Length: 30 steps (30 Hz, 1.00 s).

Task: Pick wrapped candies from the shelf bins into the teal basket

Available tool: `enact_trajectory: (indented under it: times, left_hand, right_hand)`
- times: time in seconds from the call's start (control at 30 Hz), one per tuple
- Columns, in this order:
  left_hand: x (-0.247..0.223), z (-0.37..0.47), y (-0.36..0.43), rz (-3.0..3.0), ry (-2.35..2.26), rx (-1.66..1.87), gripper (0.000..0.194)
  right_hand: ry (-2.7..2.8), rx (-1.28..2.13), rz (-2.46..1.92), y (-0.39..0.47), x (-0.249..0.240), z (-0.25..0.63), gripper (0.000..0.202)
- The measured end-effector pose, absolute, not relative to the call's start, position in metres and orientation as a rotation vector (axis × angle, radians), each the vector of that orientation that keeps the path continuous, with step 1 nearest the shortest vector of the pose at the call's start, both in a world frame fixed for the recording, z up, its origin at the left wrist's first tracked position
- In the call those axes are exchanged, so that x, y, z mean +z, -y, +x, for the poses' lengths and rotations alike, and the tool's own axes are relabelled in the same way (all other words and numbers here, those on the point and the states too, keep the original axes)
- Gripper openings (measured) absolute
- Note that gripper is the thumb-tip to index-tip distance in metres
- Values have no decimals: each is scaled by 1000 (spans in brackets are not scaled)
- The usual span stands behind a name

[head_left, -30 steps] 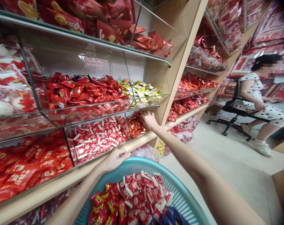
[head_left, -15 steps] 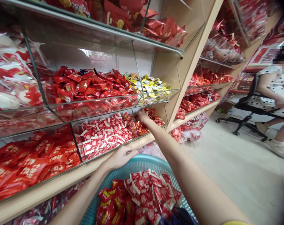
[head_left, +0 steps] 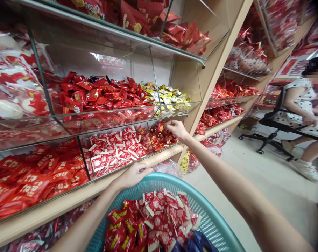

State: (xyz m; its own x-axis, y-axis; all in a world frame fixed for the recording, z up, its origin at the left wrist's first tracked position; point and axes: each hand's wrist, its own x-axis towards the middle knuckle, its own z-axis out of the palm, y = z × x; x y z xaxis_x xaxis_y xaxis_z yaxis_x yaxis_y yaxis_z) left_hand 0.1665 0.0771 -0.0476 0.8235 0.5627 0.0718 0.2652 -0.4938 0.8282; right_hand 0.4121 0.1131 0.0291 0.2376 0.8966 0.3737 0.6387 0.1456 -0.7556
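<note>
My right hand is above the lower-right shelf compartment, its fingers pinched on a small red wrapped candy. Beneath it lies a heap of similar red and gold candies. My left hand curls over the far rim of a teal plastic basket, against the shelf's wooden front edge. Inside the basket are red-and-white wrapped candies, red packets with yellow lettering and dark blue packets.
Red-and-white candies and large red packets fill neighbouring bins behind glass dividers. Red candies and yellow ones lie on the shelf above. At right, a person sits on a black wheeled chair.
My right hand has risen out of the bin and moved right, with a red candy now showing at its fingertips. The left hand stays on the basket rim.
</note>
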Motion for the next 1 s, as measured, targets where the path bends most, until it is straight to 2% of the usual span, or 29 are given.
enact_trajectory:
  times: [0.1, 0.2, 0.43, 0.8, 0.93, 1.0]
  left_hand:
    - [-48, 167, -77, 2117, -615, 431, 40]
    - [-46, 168, -77, 2134, -621, 432, 40]
    - [-49, 170, -78, 2106, -584, 472, 39]
    - [-56, 169, -83, 2122, -574, 510, 41]
    - [-53, 167, -81, 2148, -589, 497, 42]
    - [-53, 167, -80, 2136, -589, 491, 42]
  right_hand:
    - [1408, 623, -1349, -68, 31, 408, 18]
    - [1483, 733, -1289, -32, 33, 396, 16]
    - [1684, 817, -1260, 9, 32, 363, 15]
    - [2344, 989, -1188, 25, -14, 279, 15]
    - [2343, 1068, -1092, 26, -16, 266, 19]
    - [2316, 956, -1113, 28, -9, 274, 21]
